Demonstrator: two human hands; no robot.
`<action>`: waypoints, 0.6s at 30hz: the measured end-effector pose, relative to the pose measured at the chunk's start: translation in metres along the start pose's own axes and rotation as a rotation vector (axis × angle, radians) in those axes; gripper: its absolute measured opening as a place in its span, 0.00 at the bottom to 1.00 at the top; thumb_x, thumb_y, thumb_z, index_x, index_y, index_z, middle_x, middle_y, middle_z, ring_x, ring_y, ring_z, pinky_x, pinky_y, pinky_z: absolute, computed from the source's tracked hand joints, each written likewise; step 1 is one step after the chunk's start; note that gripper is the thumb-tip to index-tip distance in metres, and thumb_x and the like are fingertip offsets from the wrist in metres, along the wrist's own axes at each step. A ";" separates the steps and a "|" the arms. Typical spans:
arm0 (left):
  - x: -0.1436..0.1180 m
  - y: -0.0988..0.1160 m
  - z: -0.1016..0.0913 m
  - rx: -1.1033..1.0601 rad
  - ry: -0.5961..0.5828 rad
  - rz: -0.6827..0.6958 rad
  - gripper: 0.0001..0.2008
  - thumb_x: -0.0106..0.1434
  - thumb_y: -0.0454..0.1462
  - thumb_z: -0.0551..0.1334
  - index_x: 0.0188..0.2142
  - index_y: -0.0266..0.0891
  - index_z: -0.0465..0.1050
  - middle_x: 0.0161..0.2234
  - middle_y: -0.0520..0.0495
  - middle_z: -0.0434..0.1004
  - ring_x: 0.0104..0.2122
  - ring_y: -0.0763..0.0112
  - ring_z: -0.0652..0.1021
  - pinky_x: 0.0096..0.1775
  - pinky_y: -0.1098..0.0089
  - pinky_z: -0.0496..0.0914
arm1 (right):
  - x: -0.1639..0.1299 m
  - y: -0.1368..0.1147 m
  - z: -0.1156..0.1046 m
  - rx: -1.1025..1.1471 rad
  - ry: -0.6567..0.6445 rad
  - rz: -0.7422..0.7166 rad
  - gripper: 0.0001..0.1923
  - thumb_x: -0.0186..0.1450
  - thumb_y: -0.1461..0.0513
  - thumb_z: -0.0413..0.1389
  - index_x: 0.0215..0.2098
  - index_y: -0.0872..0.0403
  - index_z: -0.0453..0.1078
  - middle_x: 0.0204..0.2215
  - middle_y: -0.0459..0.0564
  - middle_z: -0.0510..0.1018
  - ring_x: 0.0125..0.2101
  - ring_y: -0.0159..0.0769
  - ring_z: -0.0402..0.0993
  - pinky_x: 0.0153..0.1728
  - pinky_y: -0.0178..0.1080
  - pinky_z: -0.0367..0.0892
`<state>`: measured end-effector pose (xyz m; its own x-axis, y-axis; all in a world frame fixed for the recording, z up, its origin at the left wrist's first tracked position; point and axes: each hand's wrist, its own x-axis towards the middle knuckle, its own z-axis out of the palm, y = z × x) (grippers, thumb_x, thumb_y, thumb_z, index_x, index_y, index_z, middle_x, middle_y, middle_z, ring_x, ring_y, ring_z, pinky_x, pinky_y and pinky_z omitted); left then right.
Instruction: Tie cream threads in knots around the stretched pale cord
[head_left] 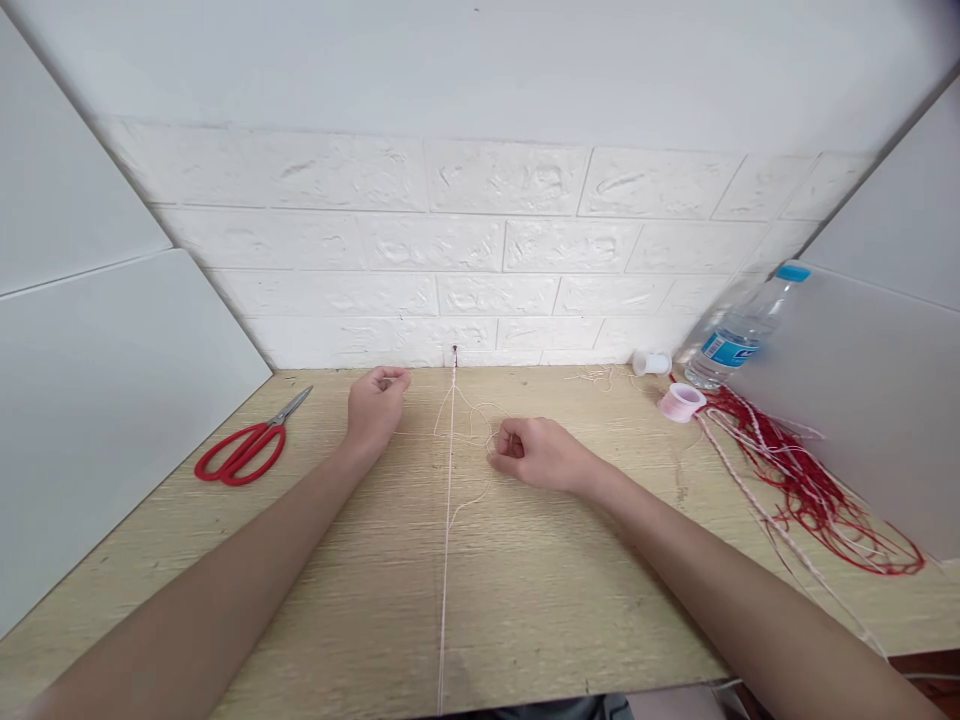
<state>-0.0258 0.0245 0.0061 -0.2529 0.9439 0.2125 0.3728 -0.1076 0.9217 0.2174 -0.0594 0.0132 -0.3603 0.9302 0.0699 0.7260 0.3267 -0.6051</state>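
A pale pink cord runs from a small fixing at the foot of the wall straight toward me, past the table's front edge. Its far end is a short knotted or braided stretch. Thin loose strands loop out on both sides of it. Left of the cord, my left hand is closed in a pinch, with a thin strand leading from the fingers toward the cord. To the right, my right hand has its fingers curled on a looped strand of the same thin thread.
Red-handled scissors lie at the left. On the right are a pink thread spool, a white spool, a water bottle and a heap of red and pink cords. White panels enclose both sides; a brick-patterned wall stands behind.
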 end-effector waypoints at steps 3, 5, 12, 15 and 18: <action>-0.007 0.002 0.001 0.261 0.015 0.176 0.12 0.58 0.45 0.59 0.34 0.41 0.75 0.24 0.50 0.72 0.25 0.69 0.72 0.30 0.68 0.64 | 0.002 -0.003 0.008 -0.048 0.107 0.036 0.11 0.61 0.54 0.57 0.28 0.53 0.65 0.22 0.44 0.73 0.23 0.30 0.64 0.25 0.34 0.52; -0.009 0.010 -0.001 0.368 0.037 0.317 0.11 0.58 0.43 0.58 0.34 0.39 0.75 0.34 0.46 0.76 0.36 0.64 0.74 0.39 0.66 0.66 | 0.003 -0.003 0.013 -0.065 0.133 0.044 0.11 0.61 0.54 0.58 0.30 0.52 0.66 0.23 0.44 0.73 0.24 0.30 0.65 0.26 0.34 0.52; -0.005 0.047 -0.027 0.653 -0.463 0.349 0.12 0.58 0.45 0.57 0.34 0.42 0.74 0.30 0.50 0.77 0.29 0.67 0.74 0.31 0.68 0.64 | 0.005 0.002 0.016 0.013 0.060 0.067 0.04 0.61 0.62 0.55 0.28 0.53 0.69 0.24 0.44 0.74 0.25 0.30 0.65 0.27 0.33 0.53; -0.008 0.042 -0.032 0.766 -0.587 0.397 0.10 0.57 0.44 0.59 0.33 0.44 0.75 0.30 0.51 0.77 0.30 0.67 0.74 0.32 0.68 0.63 | 0.007 0.005 0.019 0.014 0.079 0.042 0.05 0.60 0.65 0.54 0.27 0.53 0.69 0.25 0.46 0.75 0.27 0.31 0.66 0.28 0.33 0.54; -0.015 0.026 -0.029 0.694 -0.642 0.341 0.10 0.57 0.44 0.59 0.34 0.43 0.74 0.31 0.51 0.77 0.30 0.68 0.74 0.31 0.69 0.64 | 0.009 0.006 0.021 0.009 0.170 -0.024 0.06 0.60 0.68 0.54 0.25 0.55 0.67 0.27 0.48 0.74 0.32 0.33 0.67 0.33 0.34 0.57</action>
<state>-0.0383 -0.0019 0.0365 0.4173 0.9084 0.0261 0.8252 -0.3908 0.4078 0.2064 -0.0527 -0.0072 -0.2721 0.9374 0.2172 0.7129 0.3480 -0.6089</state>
